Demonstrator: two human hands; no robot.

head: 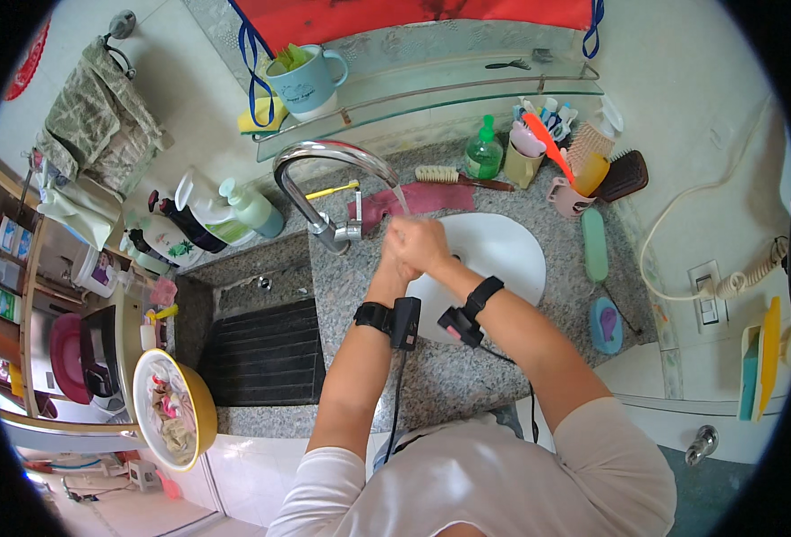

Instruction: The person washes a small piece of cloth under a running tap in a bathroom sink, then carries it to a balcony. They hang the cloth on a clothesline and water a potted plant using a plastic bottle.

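Note:
Water runs from the curved chrome faucet onto my two hands, which are clasped together over the left rim of the white oval sink. My right hand lies over my left hand, hiding most of it; whether anything is between them cannot be told. Each forearm wears a black strap with a small black box and a cable. Behind the hands, a dark pink cloth lies on the granite counter. A green soap pump bottle and a wooden-handled brush are at the back.
Left are a washing trough with a black ribbed board, a yellow basin of laundry and several pump bottles. Right are a pink cup with brushes and a green case. A glass shelf runs above.

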